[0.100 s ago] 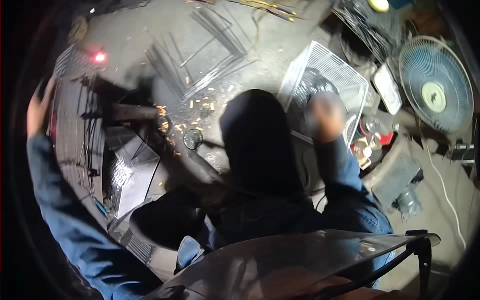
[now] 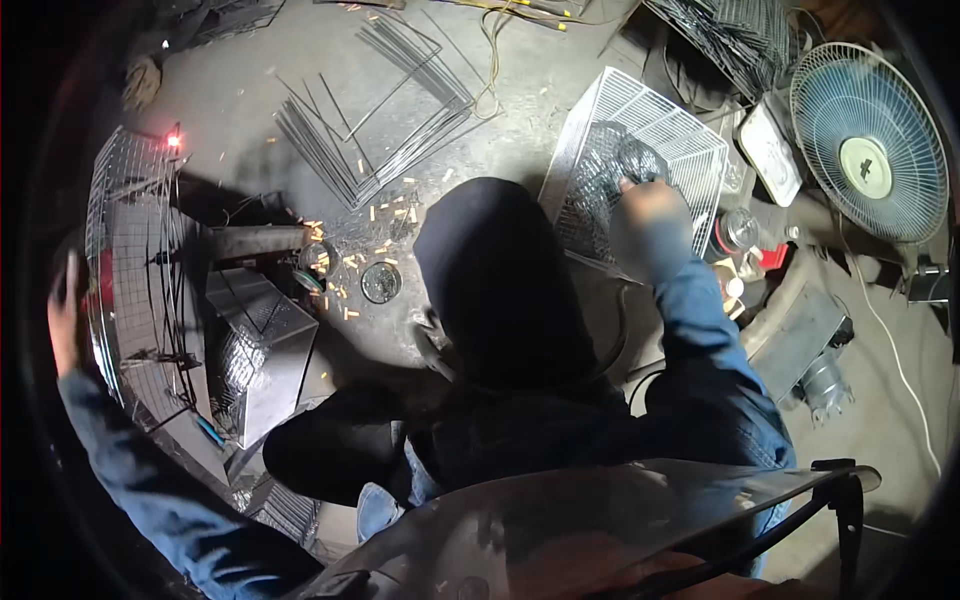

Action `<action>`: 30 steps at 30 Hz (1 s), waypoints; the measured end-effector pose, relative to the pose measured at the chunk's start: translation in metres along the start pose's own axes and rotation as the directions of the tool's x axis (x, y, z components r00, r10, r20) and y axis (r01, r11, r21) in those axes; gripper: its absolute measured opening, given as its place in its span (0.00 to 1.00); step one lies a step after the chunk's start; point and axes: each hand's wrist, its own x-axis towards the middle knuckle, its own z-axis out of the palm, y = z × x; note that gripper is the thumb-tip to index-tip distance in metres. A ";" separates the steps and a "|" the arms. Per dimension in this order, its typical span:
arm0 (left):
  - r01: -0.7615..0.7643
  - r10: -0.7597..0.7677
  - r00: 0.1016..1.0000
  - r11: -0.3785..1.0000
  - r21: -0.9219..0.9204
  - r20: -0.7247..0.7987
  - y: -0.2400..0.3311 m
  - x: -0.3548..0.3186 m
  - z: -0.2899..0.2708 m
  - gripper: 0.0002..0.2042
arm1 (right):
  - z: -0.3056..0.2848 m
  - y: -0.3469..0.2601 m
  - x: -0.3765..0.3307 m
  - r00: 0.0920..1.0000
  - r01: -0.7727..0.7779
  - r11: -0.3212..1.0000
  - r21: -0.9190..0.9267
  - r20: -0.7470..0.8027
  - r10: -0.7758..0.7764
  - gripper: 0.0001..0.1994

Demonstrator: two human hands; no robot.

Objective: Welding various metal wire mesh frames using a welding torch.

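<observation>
At the far left my left hand (image 2: 65, 325) is held beside the edge of a wire grid rack (image 2: 135, 160), its fingers stretched upward and partly in shadow. Whether it touches the rack I cannot tell. My right hand (image 2: 655, 205) reaches into a white wire basket (image 2: 708, 150) on the right. Its fingers are curled down at a heap of shiny dark small pieces (image 2: 605, 170) inside; what they grip is hidden, and the wrist is blurred. A small red light (image 2: 174, 140) glows at the rack's far end.
Thin metal rods (image 2: 370, 180) lie bundled on the floor ahead, near scattered orange bits (image 2: 385, 215) and a round glass dish (image 2: 380, 283). A grey open-topped box (image 2: 275, 395) stands by the rack. At right are a fan (image 2: 865, 165), a clear jar (image 2: 738, 230) and a white cable (image 2: 890, 350).
My left hand has come nearer and lower along the rack. My right hand has shifted slightly up within the basket. The whole view has moved a little.
</observation>
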 end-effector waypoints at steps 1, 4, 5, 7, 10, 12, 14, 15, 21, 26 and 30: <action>0.124 -0.101 0.991 0.927 -0.355 0.085 0.021 -0.030 0.003 0.23 | 0.017 0.024 0.019 0.986 -0.151 0.979 -0.137 0.047 0.159 0.41; 0.296 -0.259 0.955 0.861 -0.414 0.144 0.121 -0.068 -0.038 0.27 | 0.082 0.091 0.041 0.894 -0.360 0.875 -0.324 0.147 0.423 0.51; 0.268 -0.227 0.963 0.827 -0.495 0.143 0.135 -0.060 -0.034 0.26 | 0.107 0.130 0.046 0.903 -0.209 0.929 -0.306 0.305 0.303 0.51; 0.325 -0.284 0.946 0.852 -0.411 0.159 0.141 -0.070 -0.051 0.26 | 0.131 0.103 0.033 0.769 0.073 0.950 -0.304 0.623 0.140 0.48; 0.301 -0.271 0.953 0.894 -0.331 0.134 0.157 -0.060 -0.054 0.26 | 0.137 0.067 0.019 0.744 0.045 0.937 -0.347 0.638 0.200 0.43; 0.328 -0.309 0.942 0.928 -0.178 0.130 0.145 -0.081 -0.063 0.26 | 0.117 -0.001 -0.019 0.894 0.033 0.897 -0.441 0.414 0.171 0.47; 0.322 -0.299 0.945 0.922 -0.214 0.133 0.173 -0.064 -0.057 0.26 | 0.116 0.023 -0.008 0.897 -0.005 0.888 -0.459 0.391 0.207 0.50; 0.303 -0.279 0.950 0.929 -0.210 0.139 0.174 -0.060 -0.052 0.26 | 0.118 0.035 -0.003 0.893 0.031 0.888 -0.459 0.411 0.181 0.50; 0.250 -0.216 0.965 0.932 -0.264 0.149 0.164 -0.064 -0.054 0.27 | 0.104 0.025 0.007 0.830 0.252 0.893 -0.374 0.557 -0.001 0.28; 0.260 -0.258 0.963 0.965 -0.024 0.072 0.179 -0.060 -0.054 0.33 | 0.028 0.033 0.014 0.881 0.413 0.810 -0.416 0.406 -0.241 0.24; 0.193 -0.187 0.980 0.974 -0.119 0.065 0.153 -0.045 -0.035 0.31 | -0.025 0.042 0.030 0.946 0.250 0.967 -0.042 0.224 -0.235 0.21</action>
